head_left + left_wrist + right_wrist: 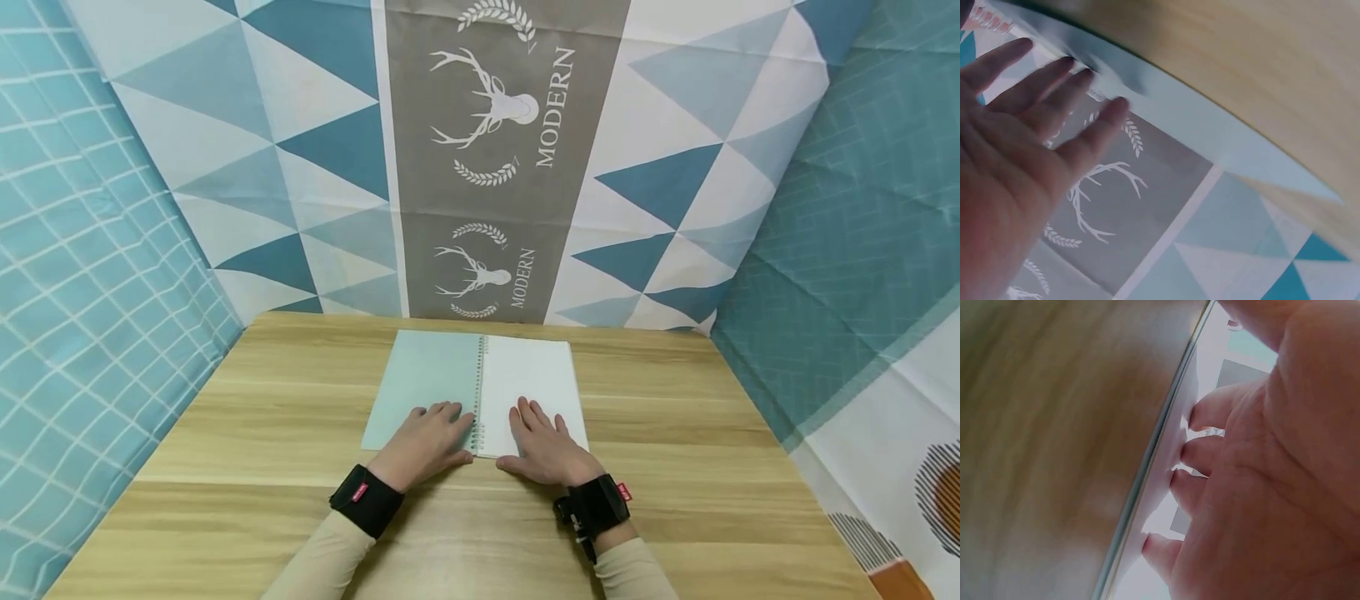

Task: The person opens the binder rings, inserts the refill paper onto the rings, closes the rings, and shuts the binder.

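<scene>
A spiral notebook lies spread on the wooden table, its pale green cover (pixel 431 371) to the left and a white page (pixel 528 371) to the right. Between them runs the wire binding (pixel 480 375). My left hand (pixel 427 439) is over the lower part of the cover, its fingers spread and reaching toward the binding. In the left wrist view those fingers (pixel 1085 140) look nearly straight, with nothing in the palm. The right hand (pixel 550 450) rests on the lower part of the white page; in the right wrist view its fingertips (pixel 1188 490) touch the paper.
The wooden table (pixel 660 433) reaches back to a patterned cloth wall (pixel 510 208) with deer heads and triangles. A blue gridded cloth (pixel 90 275) closes the left side, and a teal cloth (pixel 847 275) hangs on the right. Both wrists wear black bands (pixel 367 500).
</scene>
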Motion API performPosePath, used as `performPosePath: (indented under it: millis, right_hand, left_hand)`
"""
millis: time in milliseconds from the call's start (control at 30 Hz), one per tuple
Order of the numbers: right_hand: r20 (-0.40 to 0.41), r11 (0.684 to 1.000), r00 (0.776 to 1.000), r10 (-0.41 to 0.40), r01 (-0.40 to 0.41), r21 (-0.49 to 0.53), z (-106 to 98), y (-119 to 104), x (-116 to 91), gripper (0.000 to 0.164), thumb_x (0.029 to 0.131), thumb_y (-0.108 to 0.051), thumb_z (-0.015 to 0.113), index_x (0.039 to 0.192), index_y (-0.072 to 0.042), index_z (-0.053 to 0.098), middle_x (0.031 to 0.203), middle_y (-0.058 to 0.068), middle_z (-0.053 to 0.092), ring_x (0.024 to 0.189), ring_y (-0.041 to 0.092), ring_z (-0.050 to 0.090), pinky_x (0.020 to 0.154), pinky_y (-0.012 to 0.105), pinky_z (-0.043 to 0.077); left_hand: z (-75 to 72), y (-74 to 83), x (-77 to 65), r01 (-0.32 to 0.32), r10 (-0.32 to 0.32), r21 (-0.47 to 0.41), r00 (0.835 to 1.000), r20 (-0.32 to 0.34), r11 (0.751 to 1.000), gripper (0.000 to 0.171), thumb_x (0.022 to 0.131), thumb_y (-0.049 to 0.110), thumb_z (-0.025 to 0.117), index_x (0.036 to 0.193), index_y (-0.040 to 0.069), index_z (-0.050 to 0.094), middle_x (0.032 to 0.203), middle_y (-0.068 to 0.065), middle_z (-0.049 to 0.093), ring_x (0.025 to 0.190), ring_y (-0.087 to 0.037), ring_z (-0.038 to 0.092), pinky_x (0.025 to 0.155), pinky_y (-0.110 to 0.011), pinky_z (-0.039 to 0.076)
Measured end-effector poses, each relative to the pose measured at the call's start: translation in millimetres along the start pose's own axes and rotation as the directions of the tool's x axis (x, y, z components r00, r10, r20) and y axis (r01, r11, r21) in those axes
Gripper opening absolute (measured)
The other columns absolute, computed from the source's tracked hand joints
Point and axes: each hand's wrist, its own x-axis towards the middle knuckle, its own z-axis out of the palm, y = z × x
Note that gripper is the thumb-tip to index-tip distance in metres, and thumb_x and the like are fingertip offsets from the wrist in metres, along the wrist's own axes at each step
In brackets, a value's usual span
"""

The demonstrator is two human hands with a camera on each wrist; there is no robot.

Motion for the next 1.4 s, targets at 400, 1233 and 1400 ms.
performPosePath:
  millis: [400, 1233, 1400]
  right_hand:
    - [0.01, 1.0, 1.0, 0.002, -0.002, 0.028, -1.1, 4.5, 1.9, 0.08, 0.1, -0.048, 0.06, 0.159, -0.004, 0.03, 0.169, 0.019, 0.021, 0.158, 0.037, 0.019, 0.12, 0.068, 0.022]
    - [0.021, 0.999, 1.0, -0.014, 0.013, 0.045, -0.6, 7.8, 0.3, 0.077, 0.101, -0.047, 0.058, 0.159, -0.004, 0.031, 0.169, 0.02, 0.019, 0.158, 0.038, 0.018, 0.121, 0.067, 0.022]
    - [0.022, 0.999, 1.0, -0.016, 0.015, 0.028, -2.7, 11.0, 4.8, 0.078, 0.101, -0.05, 0.057, 0.16, -0.005, 0.03, 0.17, 0.017, 0.018, 0.159, 0.035, 0.017, 0.122, 0.066, 0.021]
  left_hand:
    - [-1.0, -20.2, -19.3, -0.046, 0.049, 0.054, 0.997, -0.058, 0.997, 0.049, 0.09, 0.044, 0.075, 0.13, 0.018, 0.065, 0.124, -0.006, 0.071, 0.114, -0.024, 0.068, 0.091, -0.048, 0.057]
    - [-2.2, 6.2, -38.5, -0.187, 0.192, 0.165, 0.981, -0.017, 0.968, 0.035, 0.091, 0.013, 0.074, 0.125, 0.023, 0.07, 0.141, -0.007, 0.062, 0.128, -0.024, 0.061, 0.096, -0.045, 0.056]
    - [-9.8, -1.8, -66.9, -0.041, 0.038, 0.087, 0.999, 0.032, 0.995, 0.043, 0.098, 0.025, 0.065, 0.14, 0.018, 0.06, 0.152, -0.018, 0.052, 0.135, -0.036, 0.056, 0.097, -0.057, 0.054]
